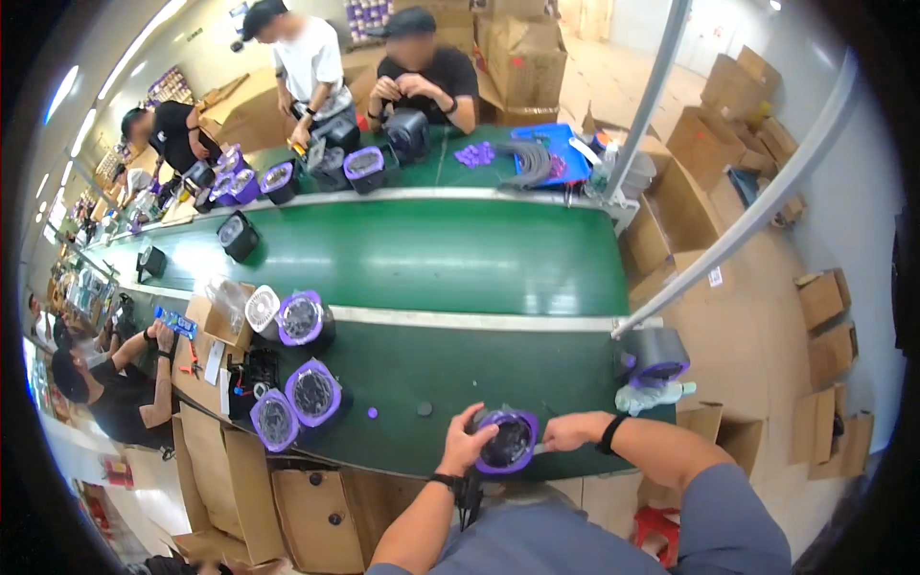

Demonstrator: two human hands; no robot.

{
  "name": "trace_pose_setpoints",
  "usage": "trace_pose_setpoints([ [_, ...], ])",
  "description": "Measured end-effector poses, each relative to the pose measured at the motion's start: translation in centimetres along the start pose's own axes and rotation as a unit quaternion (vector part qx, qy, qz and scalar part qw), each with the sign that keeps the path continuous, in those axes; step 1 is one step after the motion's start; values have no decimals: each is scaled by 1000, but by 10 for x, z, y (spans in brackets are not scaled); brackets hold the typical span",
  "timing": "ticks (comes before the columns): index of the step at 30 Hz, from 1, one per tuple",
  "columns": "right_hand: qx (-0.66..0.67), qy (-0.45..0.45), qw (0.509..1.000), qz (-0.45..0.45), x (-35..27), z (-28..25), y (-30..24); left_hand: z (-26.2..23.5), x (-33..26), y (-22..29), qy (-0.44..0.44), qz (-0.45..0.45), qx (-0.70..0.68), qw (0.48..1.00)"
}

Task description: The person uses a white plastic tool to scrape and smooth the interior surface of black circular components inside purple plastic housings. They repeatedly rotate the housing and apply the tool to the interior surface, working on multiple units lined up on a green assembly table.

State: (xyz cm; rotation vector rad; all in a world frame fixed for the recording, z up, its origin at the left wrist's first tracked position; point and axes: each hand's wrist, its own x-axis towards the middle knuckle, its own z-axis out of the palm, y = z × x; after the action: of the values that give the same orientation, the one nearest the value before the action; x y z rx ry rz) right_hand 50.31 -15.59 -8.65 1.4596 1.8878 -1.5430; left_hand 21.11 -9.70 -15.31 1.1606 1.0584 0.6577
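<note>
The purple-rimmed unit (510, 447) sits at the lower centre of the frame, over the near edge of the green worktop (537, 374). Its rounded-square rim frames a dark, glossy centre with pale glints. That face points up toward the camera; the outline is nearly as wide as tall, so its long axis cannot be told. The left hand (467, 443) grasps its left side; the right hand (573, 431) is curled just beside its right edge, its grip unclear.

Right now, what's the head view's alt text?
The left hand grips a black unit with a rounded purple rim at a dark green worktable; the right hand is close beside it. Beyond lies a glossy green conveyor belt, people across it.
</note>
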Motion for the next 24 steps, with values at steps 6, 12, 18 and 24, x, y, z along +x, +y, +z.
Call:
trace_pose_setpoints([
  [6, 132, 46, 989, 39, -2, 40, 4, 2, 10, 26, 4, -16, 9, 1000],
  [12, 393, 179, 887, 167, -23, 105, -43, 3, 4, 4, 23, -22, -7, 999],
  [18, 8, 129, 982, 138, -28, 17, -72, -10, -15, 3, 70, -70, -168, 981],
  [24, -92, 32, 992, 85, -4, -28, -91, -41, -34, 37, 70, 84, 312, 944],
])
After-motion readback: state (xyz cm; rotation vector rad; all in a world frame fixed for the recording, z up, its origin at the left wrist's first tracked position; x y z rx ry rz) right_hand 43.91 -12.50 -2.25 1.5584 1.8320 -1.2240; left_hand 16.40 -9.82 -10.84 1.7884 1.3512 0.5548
